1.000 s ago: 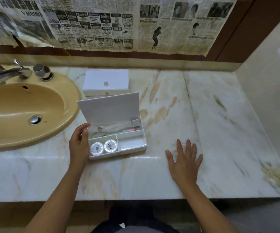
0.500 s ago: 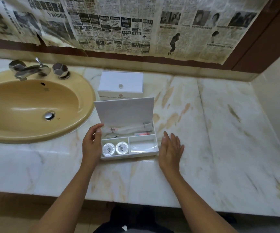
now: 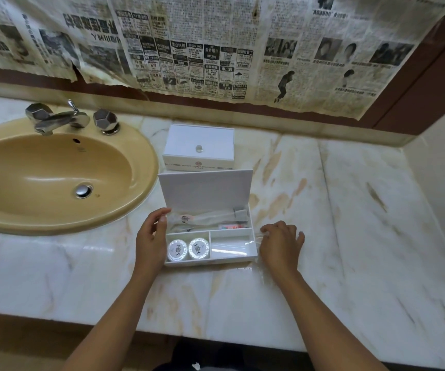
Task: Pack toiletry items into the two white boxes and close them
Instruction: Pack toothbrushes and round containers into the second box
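White card forms the open box (image 3: 210,238), which is set on the marble counter (image 3: 349,236) just right of the yellowish sink (image 3: 55,178), its lid (image 3: 205,188) standing upright at the far edge; the second white box (image 3: 198,147) is seen closed just beyond it, nearer the wall. The left hand (image 3: 150,241) is laid against the box's left wall with the fingers loosely curved and the thumb near the far compartment, and nothing is clasped in it. The right hand (image 3: 280,246) is placed at the box's right wall with the fingers bent down; whether something thin and clear is held under them cannot be told, since a faint glassy smear is seen there. Two round wrapped soaps (image 3: 188,249) are lodged in the near-left compartment, and wrapped long items (image 3: 205,219) with a small red and white tube (image 3: 232,226) are laid in the far one. If the lid is brought down while the long wrappers stand proud of the rim, they could be pinched and the lid left ajar. The light box could also be slid toward the sink if it is pressed unevenly from one side. The near-right compartment is washed out by glare, so its contents cannot be made out. The lid's hinge is hidden, and the print on both boxes is too small to be read.
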